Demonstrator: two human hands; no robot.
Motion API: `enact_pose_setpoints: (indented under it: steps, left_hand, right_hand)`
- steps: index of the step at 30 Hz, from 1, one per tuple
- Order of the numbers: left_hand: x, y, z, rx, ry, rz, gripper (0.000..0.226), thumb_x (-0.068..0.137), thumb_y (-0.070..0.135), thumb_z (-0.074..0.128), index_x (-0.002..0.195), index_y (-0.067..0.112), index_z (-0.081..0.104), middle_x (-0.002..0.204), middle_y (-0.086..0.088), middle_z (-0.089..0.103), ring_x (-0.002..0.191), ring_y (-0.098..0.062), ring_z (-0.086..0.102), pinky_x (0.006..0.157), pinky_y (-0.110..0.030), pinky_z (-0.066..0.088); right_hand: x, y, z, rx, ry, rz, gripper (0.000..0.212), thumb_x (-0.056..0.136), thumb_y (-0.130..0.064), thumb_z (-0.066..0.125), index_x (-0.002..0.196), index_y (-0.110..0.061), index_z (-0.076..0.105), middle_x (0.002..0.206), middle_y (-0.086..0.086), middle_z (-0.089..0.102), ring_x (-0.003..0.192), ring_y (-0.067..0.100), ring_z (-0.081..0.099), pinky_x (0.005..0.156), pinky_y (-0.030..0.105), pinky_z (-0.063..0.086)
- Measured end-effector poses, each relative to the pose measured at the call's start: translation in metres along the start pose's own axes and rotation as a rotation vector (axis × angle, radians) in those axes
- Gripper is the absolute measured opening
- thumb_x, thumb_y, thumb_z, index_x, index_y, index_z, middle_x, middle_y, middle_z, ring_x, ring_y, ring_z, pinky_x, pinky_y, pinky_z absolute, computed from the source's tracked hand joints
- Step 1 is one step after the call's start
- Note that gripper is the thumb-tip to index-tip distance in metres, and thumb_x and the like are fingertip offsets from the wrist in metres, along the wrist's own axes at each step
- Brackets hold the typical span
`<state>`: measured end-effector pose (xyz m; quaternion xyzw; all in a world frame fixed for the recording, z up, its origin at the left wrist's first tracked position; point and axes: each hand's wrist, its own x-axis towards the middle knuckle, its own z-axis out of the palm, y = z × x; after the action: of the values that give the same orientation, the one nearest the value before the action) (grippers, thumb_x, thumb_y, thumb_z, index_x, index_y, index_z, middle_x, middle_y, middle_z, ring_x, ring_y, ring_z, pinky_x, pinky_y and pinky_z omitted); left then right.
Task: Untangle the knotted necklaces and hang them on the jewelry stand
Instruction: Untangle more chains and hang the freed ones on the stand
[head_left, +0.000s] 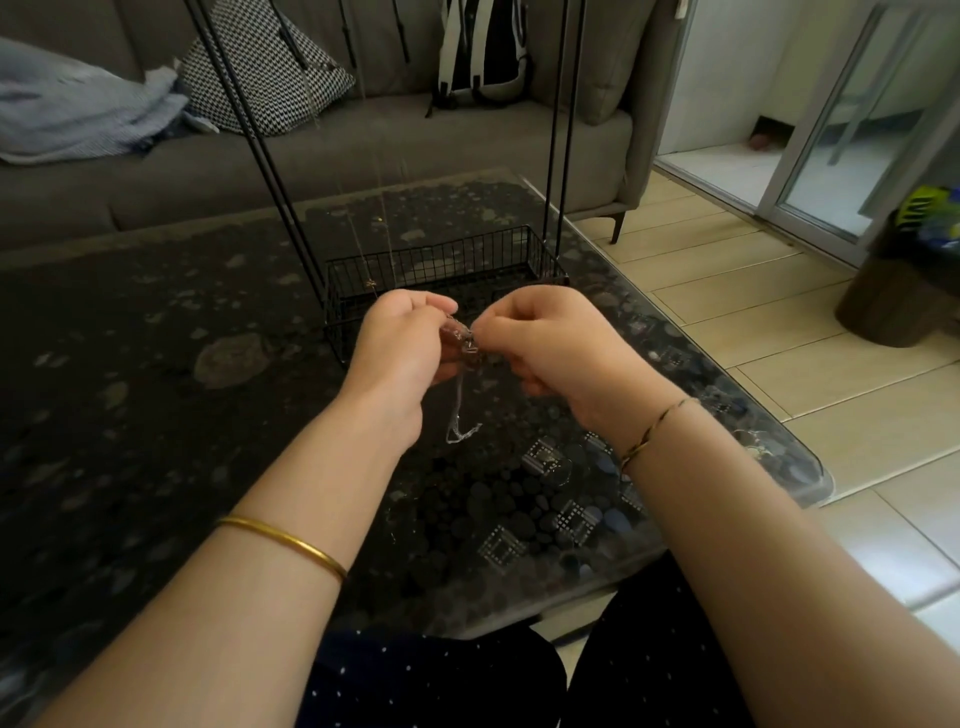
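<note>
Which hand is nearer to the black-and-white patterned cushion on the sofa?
Left. The left hand is in front of the cushion; the right hand lies farther right, both pinching the necklace.

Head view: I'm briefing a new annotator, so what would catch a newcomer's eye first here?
Dead centre, the left hand and right hand meet above the dark glass table, each pinching a knotted silvery necklace whose loose end dangles between the wrists. Just behind them is the black wire jewelry stand, its basket base on the table and its thin rods rising out of frame.
</note>
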<state>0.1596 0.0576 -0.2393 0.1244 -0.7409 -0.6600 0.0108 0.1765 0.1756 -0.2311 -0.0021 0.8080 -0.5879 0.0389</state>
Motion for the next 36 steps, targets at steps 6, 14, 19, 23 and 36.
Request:
enact_pose_setpoints:
  steps: [6, 14, 19, 23, 36]
  left_hand:
    - [0.001, -0.001, -0.001, -0.038, -0.015, -0.005, 0.027, 0.096, 0.005, 0.038, 0.089, 0.02, 0.06, 0.067, 0.002, 0.049, 0.055, -0.008, 0.045, 0.06, -0.025, 0.045]
    - [0.004, -0.014, -0.003, 0.662, -0.064, 0.346, 0.018, 0.097, 0.018, 0.045, 0.093, 0.025, 0.061, 0.081, 0.005, 0.058, 0.072, -0.011, 0.055, 0.063, -0.028, 0.042]
    - [0.006, -0.018, -0.002, 0.775, -0.09, 0.255, 0.02, 0.097, 0.014, 0.044, 0.087, 0.023, 0.058, 0.085, 0.003, 0.061, 0.081, -0.015, 0.061, 0.074, -0.033, 0.05]
    - [0.005, -0.009, -0.004, 0.236, -0.054, -0.031, 0.025, 0.098, 0.004, 0.039, 0.093, 0.016, 0.06, 0.088, -0.003, 0.066, 0.081, -0.015, 0.065, 0.073, -0.029, 0.054]
    - [0.007, 0.004, -0.013, -0.49, 0.035, -0.223, 0.01, 0.095, 0.01, 0.054, 0.091, 0.013, 0.062, 0.046, 0.008, 0.04, 0.048, -0.005, 0.045, 0.071, -0.03, 0.056]
  right_hand:
    - [0.004, 0.004, 0.001, -0.132, 0.11, -0.095, 0.009, 0.089, -0.015, 0.058, 0.082, -0.014, 0.063, 0.062, -0.007, 0.053, 0.044, 0.0, 0.043, 0.044, 0.015, 0.036]
    - [0.005, 0.003, -0.004, 0.058, 0.303, -0.067, 0.011, 0.093, -0.013, 0.049, 0.086, -0.013, 0.057, 0.069, -0.003, 0.054, 0.063, 0.009, 0.05, 0.059, 0.024, 0.047]
    - [0.003, -0.001, -0.009, 0.608, 0.257, 0.043, 0.015, 0.096, -0.007, 0.043, 0.084, -0.011, 0.051, 0.064, -0.001, 0.044, 0.058, 0.012, 0.053, 0.069, 0.032, 0.052]
    - [0.002, 0.001, -0.011, 0.454, 0.174, 0.119, 0.008, 0.094, -0.007, 0.048, 0.09, -0.009, 0.055, 0.064, -0.001, 0.044, 0.051, 0.01, 0.045, 0.056, 0.024, 0.043]
    - [0.002, 0.003, -0.005, -0.09, 0.162, 0.043, 0.027, 0.094, -0.03, 0.053, 0.086, -0.01, 0.068, 0.067, 0.001, 0.06, 0.059, 0.009, 0.052, 0.055, 0.022, 0.044]
